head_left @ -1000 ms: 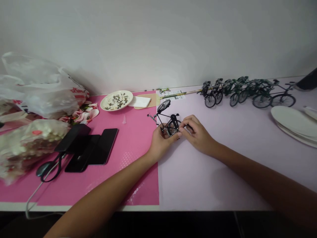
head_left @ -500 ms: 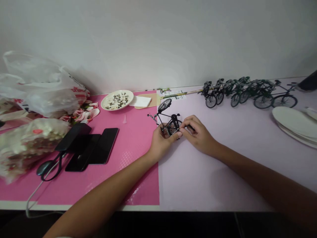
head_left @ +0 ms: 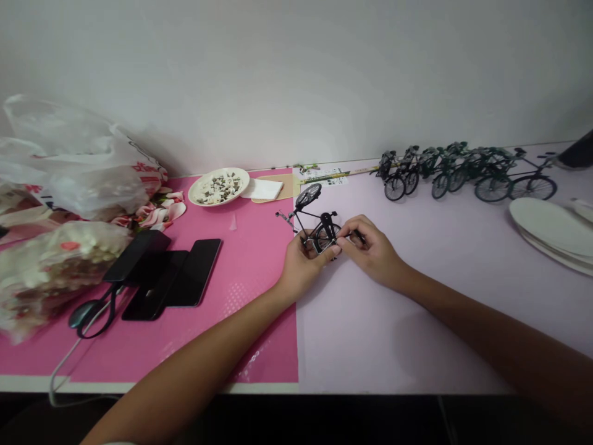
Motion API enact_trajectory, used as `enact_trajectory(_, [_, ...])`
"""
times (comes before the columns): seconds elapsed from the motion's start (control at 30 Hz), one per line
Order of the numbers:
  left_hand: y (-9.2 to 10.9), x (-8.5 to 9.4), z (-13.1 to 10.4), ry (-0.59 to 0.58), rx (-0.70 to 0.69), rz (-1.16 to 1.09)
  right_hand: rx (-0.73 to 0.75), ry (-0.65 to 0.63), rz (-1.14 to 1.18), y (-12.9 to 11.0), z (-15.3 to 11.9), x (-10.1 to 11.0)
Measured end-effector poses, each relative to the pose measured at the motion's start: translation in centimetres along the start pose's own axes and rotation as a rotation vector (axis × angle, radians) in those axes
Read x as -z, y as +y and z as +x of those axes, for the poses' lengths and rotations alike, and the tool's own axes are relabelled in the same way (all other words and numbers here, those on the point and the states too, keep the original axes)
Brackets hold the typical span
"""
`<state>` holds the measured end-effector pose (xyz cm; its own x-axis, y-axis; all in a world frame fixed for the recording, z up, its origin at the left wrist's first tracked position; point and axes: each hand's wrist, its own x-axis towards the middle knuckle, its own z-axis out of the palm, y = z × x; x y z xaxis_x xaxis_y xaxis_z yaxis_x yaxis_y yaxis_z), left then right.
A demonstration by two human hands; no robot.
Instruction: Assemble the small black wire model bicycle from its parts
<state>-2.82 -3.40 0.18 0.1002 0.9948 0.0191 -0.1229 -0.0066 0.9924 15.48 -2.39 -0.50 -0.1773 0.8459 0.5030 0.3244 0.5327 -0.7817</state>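
A small black model bicycle (head_left: 313, 217) is held tilted over the seam between the pink and pale lilac table covers, one wheel raised toward the wall. My left hand (head_left: 303, 264) is closed around its lower part, thumb near the lower wheel. At that wheel's hub my right hand (head_left: 369, 252) makes a pinch, fingertips against the bicycle. Something dark shows between the right fingers; I cannot make out what it is. The fingers partly cover the lower wheel.
Several finished-looking model bicycles (head_left: 456, 173) stand by the wall at right, near stacked white plates (head_left: 551, 228). A plate of small parts (head_left: 219, 187) sits at back left. Phones (head_left: 194, 272), a black box (head_left: 136, 254) and plastic bags (head_left: 74, 167) occupy the left.
The right fingers have shifted slightly at the wheel, and the dark thing between them shows a little differently. The left hand and bicycle stay almost still.
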Motion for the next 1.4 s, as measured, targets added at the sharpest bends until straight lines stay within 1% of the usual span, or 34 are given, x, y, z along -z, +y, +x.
enact_trajectory(0.27, [0.1, -0.1, 0.0, -0.025, -0.008, -0.042, -0.099, 0.034, 0.087, 0.3, -0.1, -0.2])
enact_trajectory(0.47, [0.3, -0.3, -0.1, -0.007, 0.006, -0.031, -0.255, 0.04, 0.176, 0.5, -0.1, -0.1])
enact_trajectory(0.77, [0.3, -0.3, -0.1, 0.016, 0.0, 0.019, -0.261, 0.009, 0.237, 1.0, 0.0, -0.1])
enact_trajectory(1.0, [0.4, -0.2, -0.2, 0.007, -0.006, 0.01, -0.251, 0.033, 0.27, 1.6, 0.0, -0.1])
enact_trajectory(1.13, [0.5, -0.3, -0.2, -0.003, -0.016, 0.0, -0.263, 0.027, 0.285, 1.6, 0.1, 0.0])
enact_trajectory(1.3, [0.4, -0.3, -0.1, 0.015, -0.014, -0.005, -0.258, 0.019, 0.259, 1.3, 0.2, 0.1])
enact_trajectory(1.4, [0.4, -0.3, -0.1, 0.038, -0.012, -0.002, -0.327, 0.037, 0.361, 1.1, 0.3, 0.1])
